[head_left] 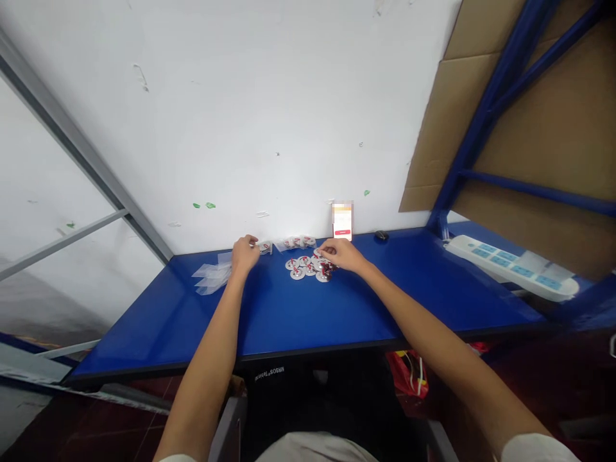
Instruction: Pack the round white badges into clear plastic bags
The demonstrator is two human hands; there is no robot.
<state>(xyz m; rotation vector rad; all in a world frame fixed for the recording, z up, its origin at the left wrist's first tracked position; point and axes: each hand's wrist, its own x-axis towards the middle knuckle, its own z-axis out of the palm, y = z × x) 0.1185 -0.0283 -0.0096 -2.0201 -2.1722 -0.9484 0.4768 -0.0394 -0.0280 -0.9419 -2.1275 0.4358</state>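
My left hand (246, 255) is over the back of the blue table, fingers curled together beside a small clear bag (265, 248) with a white-and-metal piece inside. Whether the fingers grip the bag's edge is hidden. My right hand (343, 255) reaches over a pile of round white discs (298, 274) with red marks and shiny metal parts. Its thumb and fingers pinch a disc at the pile's back edge, partly covered by the fingertips. More filled clear bags (297, 242) lie in a row against the wall between my hands. Flat clear bags (212, 276) fan out left of my left hand.
A phone (342, 222) with a lit screen leans on the wall behind my right hand. A small black object (381, 236) lies to its right. A white power strip (513, 266) is beyond the table's right side, near a blue metal frame (474, 125). The table's front edge (317, 350) is below my forearms.
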